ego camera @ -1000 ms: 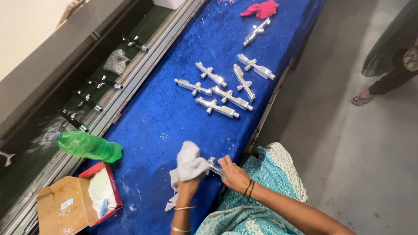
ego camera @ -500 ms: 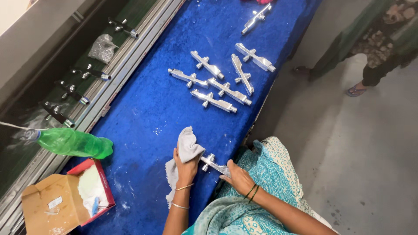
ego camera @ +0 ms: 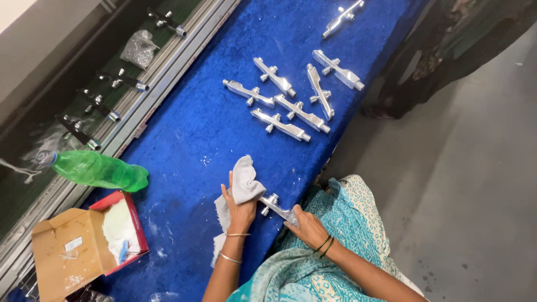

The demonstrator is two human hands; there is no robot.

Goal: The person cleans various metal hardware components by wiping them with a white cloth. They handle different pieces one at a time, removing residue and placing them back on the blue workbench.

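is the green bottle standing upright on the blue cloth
No, the green bottle lies on its side at the left edge of the blue cloth, next to the open cardboard box.

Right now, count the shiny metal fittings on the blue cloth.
7: five clustered mid-cloth, with a sixth overlapping among them, and one at the top edge. Another is held in the hands; more may lie out of frame.

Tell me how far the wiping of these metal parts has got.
Five shiny metal fittings lie grouped on the blue cloth, perhaps already wiped. In hand: the left hand rubs a white rag on one fitting, held by the right hand. Dark fittings beside the table look untouched.
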